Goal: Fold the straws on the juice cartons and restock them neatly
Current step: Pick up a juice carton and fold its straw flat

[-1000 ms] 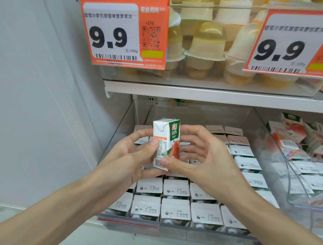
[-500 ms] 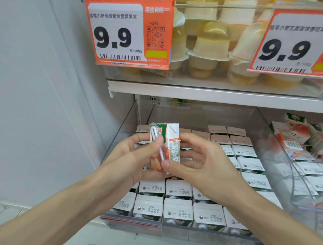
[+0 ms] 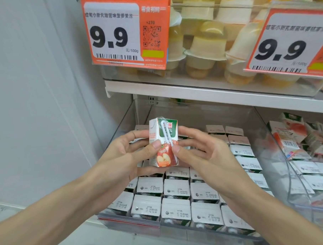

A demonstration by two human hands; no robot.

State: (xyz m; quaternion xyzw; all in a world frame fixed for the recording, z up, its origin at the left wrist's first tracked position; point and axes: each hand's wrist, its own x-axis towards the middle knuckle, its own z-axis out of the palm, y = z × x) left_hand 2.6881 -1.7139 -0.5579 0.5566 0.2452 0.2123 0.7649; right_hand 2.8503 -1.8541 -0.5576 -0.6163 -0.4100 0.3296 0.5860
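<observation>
A small apple juice carton [image 3: 164,157] is held upright above the shelf bin, its green and red front facing me. A white wrapped bent straw [image 3: 165,133] lies on that front face. My left hand [image 3: 129,157] grips the carton from the left, thumb pressed on the front near the straw's lower end. My right hand [image 3: 201,154] holds the right side, thumb tip at the straw's lower end. Below, several rows of stocked cartons [image 3: 175,191] stand in a clear plastic bin [image 3: 129,221].
A second clear bin [image 3: 306,188] on the right holds loosely piled cartons. The white shelf [image 3: 211,94] above carries jelly cups [image 3: 203,44] and two orange 9.9 price tags [image 3: 127,31]. A grey wall [image 3: 35,90] closes the left side.
The carton has been turned in both hands from its side panel to its front face, so the straw now faces me. Both thumbs have shifted onto the front by the straw.
</observation>
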